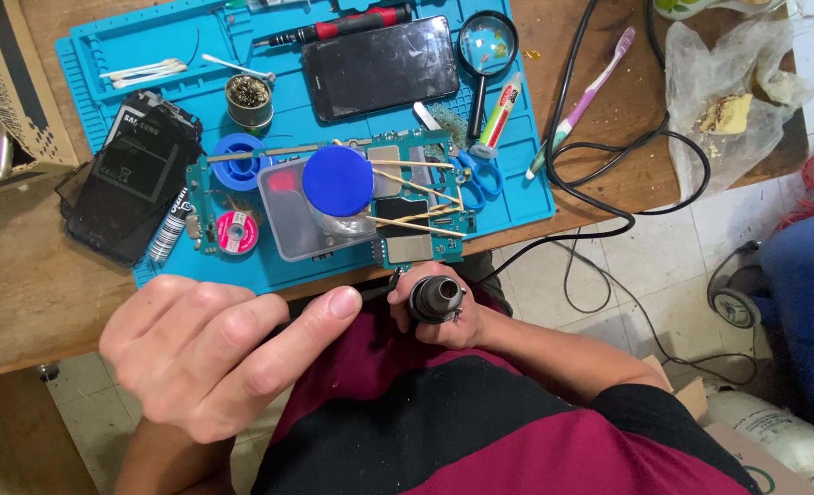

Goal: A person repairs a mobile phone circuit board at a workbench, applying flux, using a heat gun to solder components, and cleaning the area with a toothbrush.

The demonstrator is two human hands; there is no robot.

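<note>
Wooden table [22, 302] over tiled floor [664, 257]

2 phones [379, 66], 1 magnifier [488, 44], 1 toothbrush [583, 101], 2 hands [210, 353].

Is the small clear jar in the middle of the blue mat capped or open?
Capped. The clear jar stands upright with its round blue lid seated on top, covering the mouth.
</note>
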